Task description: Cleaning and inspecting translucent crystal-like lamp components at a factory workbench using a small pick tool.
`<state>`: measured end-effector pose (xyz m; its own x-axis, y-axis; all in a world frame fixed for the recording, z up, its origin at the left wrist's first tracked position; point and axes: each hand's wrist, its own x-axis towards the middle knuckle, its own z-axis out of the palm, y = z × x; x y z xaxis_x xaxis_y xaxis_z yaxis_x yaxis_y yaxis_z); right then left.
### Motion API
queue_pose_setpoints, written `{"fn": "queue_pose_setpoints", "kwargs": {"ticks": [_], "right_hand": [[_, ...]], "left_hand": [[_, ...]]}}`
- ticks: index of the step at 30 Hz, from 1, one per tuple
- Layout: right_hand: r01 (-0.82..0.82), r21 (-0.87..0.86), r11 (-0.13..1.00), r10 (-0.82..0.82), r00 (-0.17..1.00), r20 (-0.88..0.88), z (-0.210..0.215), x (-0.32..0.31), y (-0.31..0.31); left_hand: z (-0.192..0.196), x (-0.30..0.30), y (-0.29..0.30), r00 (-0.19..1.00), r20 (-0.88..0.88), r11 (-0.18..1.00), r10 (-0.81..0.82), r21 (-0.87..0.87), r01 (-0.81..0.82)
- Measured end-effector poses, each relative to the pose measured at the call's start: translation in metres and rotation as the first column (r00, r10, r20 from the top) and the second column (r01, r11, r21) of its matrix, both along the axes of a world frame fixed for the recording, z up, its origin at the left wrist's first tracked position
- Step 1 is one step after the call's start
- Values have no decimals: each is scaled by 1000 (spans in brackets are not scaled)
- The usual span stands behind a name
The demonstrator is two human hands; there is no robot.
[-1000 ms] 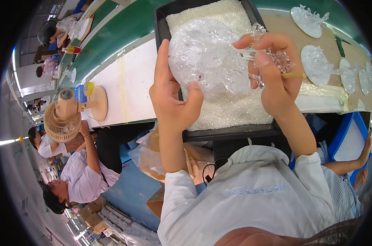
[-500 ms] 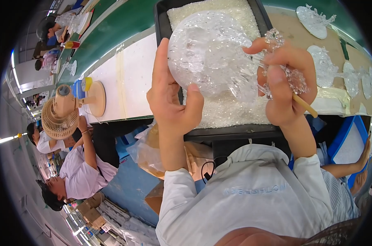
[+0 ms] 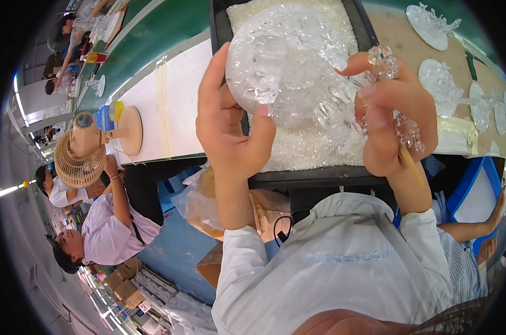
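Note:
My left hand (image 3: 235,125) grips the rim of a clear round ornament (image 3: 292,61), a disc with crystal-like figures on it, thumb on the near side. My right hand (image 3: 398,117) is closed round a thin wooden stick (image 3: 410,164) and a clear beaded piece (image 3: 407,133). Clear spiky parts (image 3: 337,120) between the hands join or overlap the ornament; I cannot tell which. Below the ornament lies a black tray (image 3: 325,177) filled with small clear granules (image 3: 306,156).
Several similar clear ornaments (image 3: 428,28) lie on the brown board at right. On the white tabletop (image 3: 180,106) at left stands a beige fan (image 3: 82,148). A co-worker (image 3: 110,234) sits at left; another person's arm (image 3: 470,230) reaches by a blue tray (image 3: 481,192) at right.
The ornament has tilted and turned slightly in my hands, and its figures show differently. My right hand has shifted slightly right. The co-worker at left has moved a little.

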<state>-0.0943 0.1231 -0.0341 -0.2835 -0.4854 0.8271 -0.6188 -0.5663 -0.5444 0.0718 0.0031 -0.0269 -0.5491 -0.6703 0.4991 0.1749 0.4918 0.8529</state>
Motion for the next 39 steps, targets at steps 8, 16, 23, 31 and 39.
{"fn": "queue_pose_setpoints", "kwargs": {"ticks": [8,16,23,31,39], "right_hand": [[-7,-1,1000,7,998,-69,4,-1,-1],[-37,31,999,37,999,21,-1,-7,-4],[-43,42,998,40,997,73,0,-3,-1],[-31,-6,1000,32,984,176,6,7,0],[-136,1,991,135,984,112,8,2,2]], "left_hand": [[1,0,-1,1000,-12,995,-20,100,21],[0,-1,-3,1000,10,994,-8,113,7],[-1,4,-4,1000,3,998,-15,65,15],[2,12,-1,992,-99,989,-78,121,89],[7,18,-3,999,-41,975,-10,221,19]]}}
